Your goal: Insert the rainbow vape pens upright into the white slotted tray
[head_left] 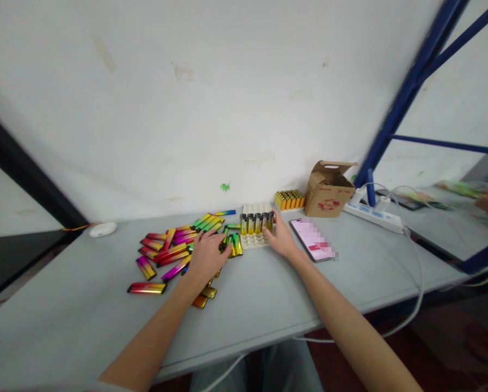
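Observation:
A cream tray [257, 240] with rows of holes lies at the middle of the table. A row of yellow lighters [251, 224] with black tops stands upright in it. My right hand [283, 237] is closed around the row's right end, thumb in front and fingers behind. Left of the tray, my left hand [206, 251] is curled over loose metallic lighters, with thumb and fingers around green-gold ones [236, 244]. The fingertips partly hide what they hold. Red, purple and green lighters [173, 253] spread in a loose heap to the left and under this hand.
Behind the tray on the right stands a block of orange-yellow lighters [289, 200] beside an open cardboard box [327, 195]. A phone [312, 239] lies before them. A power strip [373, 215] with cables, a blue frame post [399, 109] and a white oval device [103, 229] flank the table.

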A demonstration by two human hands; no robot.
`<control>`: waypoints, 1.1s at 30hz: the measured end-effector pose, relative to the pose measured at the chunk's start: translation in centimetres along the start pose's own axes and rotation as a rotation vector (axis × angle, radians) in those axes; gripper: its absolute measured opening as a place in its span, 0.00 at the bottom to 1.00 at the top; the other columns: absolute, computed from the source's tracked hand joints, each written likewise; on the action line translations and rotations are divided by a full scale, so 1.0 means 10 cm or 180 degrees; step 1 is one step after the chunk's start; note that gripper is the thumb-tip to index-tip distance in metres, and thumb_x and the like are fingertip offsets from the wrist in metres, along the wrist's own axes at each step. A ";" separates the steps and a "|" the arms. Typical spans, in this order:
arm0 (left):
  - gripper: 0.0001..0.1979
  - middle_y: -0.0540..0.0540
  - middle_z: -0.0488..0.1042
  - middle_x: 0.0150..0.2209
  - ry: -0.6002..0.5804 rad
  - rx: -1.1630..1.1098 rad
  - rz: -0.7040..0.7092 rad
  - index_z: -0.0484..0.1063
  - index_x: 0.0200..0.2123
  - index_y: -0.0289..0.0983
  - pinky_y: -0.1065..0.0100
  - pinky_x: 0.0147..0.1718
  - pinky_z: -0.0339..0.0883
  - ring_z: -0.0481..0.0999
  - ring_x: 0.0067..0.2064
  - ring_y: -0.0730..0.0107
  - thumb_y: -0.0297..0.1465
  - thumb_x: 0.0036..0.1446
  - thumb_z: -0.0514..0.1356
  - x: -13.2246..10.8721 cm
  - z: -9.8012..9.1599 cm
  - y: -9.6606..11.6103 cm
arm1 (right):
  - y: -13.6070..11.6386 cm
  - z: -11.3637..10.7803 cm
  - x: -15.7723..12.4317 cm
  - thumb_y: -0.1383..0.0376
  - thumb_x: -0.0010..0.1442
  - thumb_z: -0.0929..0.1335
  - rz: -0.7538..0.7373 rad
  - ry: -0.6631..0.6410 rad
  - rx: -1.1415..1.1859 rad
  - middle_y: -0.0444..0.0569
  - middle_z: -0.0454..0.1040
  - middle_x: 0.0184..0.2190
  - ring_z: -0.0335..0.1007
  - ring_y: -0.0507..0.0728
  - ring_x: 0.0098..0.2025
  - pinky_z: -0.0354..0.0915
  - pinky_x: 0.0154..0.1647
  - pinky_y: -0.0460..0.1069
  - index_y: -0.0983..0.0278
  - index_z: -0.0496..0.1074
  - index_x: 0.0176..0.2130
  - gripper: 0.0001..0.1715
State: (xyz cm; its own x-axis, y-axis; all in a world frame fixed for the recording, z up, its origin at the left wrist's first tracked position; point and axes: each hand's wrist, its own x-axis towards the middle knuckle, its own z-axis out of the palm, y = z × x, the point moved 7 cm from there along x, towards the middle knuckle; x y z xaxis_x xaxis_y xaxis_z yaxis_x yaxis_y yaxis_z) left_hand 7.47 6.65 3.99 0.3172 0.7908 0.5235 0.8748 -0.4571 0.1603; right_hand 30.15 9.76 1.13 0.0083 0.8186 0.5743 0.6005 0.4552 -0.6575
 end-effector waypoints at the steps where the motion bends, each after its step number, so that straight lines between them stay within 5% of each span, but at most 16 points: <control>1: 0.12 0.41 0.80 0.41 -0.0031 0.0042 -0.0019 0.77 0.40 0.39 0.42 0.55 0.58 0.74 0.52 0.47 0.37 0.58 0.57 0.00 -0.02 0.02 | 0.02 0.01 0.00 0.61 0.59 0.65 0.0053 -0.0009 0.0000 0.61 0.69 0.54 0.68 0.65 0.54 0.62 0.57 0.63 0.65 0.51 0.65 0.39; 8: 0.12 0.42 0.81 0.38 -0.0179 0.0234 -0.0203 0.78 0.37 0.38 0.49 0.55 0.58 0.77 0.45 0.55 0.36 0.58 0.57 0.01 -0.15 0.13 | 0.04 0.03 0.00 0.62 0.58 0.66 0.0226 -0.0080 -0.0116 0.62 0.65 0.58 0.64 0.65 0.59 0.58 0.61 0.61 0.68 0.51 0.65 0.40; 14: 0.12 0.41 0.81 0.35 0.0133 0.0406 -0.0133 0.79 0.35 0.37 0.50 0.53 0.59 0.78 0.41 0.55 0.32 0.61 0.55 -0.02 -0.24 0.16 | 0.01 0.05 0.00 0.62 0.58 0.65 0.0178 -0.0130 -0.0120 0.63 0.65 0.58 0.63 0.65 0.59 0.59 0.61 0.61 0.70 0.52 0.64 0.38; 18: 0.12 0.41 0.81 0.35 0.0733 0.0309 -0.0039 0.79 0.36 0.36 0.51 0.50 0.62 0.78 0.40 0.56 0.32 0.61 0.55 -0.01 -0.39 0.11 | -0.04 -0.03 0.02 0.59 0.59 0.65 0.0120 0.0060 -0.0141 0.66 0.63 0.59 0.61 0.65 0.60 0.59 0.60 0.62 0.71 0.51 0.64 0.39; 21: 0.10 0.42 0.81 0.36 0.1420 0.0035 0.0059 0.78 0.38 0.37 0.54 0.46 0.65 0.78 0.40 0.58 0.33 0.61 0.57 -0.03 -0.55 0.08 | -0.22 -0.30 0.01 0.57 0.59 0.65 -0.0075 0.0848 -0.0361 0.65 0.60 0.59 0.57 0.66 0.61 0.59 0.59 0.63 0.70 0.55 0.62 0.37; 24: 0.08 0.45 0.81 0.38 0.1984 -0.0320 0.0314 0.77 0.42 0.38 0.59 0.44 0.68 0.78 0.42 0.61 0.31 0.60 0.60 -0.07 -0.68 0.11 | -0.49 -0.47 -0.06 0.59 0.60 0.63 -0.0404 0.1332 -0.0308 0.59 0.70 0.48 0.64 0.64 0.52 0.63 0.52 0.58 0.67 0.68 0.50 0.21; 26: 0.11 0.45 0.81 0.41 0.2151 -0.0449 0.0642 0.76 0.46 0.39 0.60 0.45 0.69 0.77 0.45 0.62 0.28 0.59 0.61 -0.11 -0.72 0.19 | -0.62 -0.33 -0.06 0.59 0.63 0.61 -0.0471 0.0697 0.0015 0.52 0.72 0.33 0.68 0.58 0.35 0.64 0.38 0.52 0.66 0.72 0.38 0.15; 29: 0.17 0.46 0.80 0.43 0.2143 -0.0478 0.1095 0.73 0.50 0.40 0.58 0.48 0.68 0.76 0.48 0.62 0.24 0.57 0.63 -0.16 -0.72 0.34 | -0.74 0.02 -0.11 0.55 0.65 0.60 -0.0284 -0.0485 0.0655 0.47 0.71 0.25 0.64 0.53 0.26 0.57 0.26 0.47 0.65 0.74 0.36 0.20; 33: 0.20 0.46 0.80 0.45 0.1886 -0.0564 0.1471 0.71 0.52 0.41 0.56 0.48 0.68 0.75 0.50 0.60 0.22 0.56 0.63 -0.20 -0.61 0.49 | -0.82 0.24 -0.14 0.49 0.66 0.58 -0.0048 -0.0951 0.1372 0.42 0.65 0.20 0.59 0.50 0.22 0.55 0.25 0.45 0.66 0.72 0.30 0.28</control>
State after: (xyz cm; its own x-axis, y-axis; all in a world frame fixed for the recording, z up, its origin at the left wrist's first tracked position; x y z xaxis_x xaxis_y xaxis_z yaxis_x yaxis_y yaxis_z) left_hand 8.87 0.33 8.83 0.3435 0.1766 0.9224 0.6137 -0.7856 -0.0782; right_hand 23.29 5.71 4.56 -0.2640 0.8465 0.4624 0.2148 0.5189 -0.8274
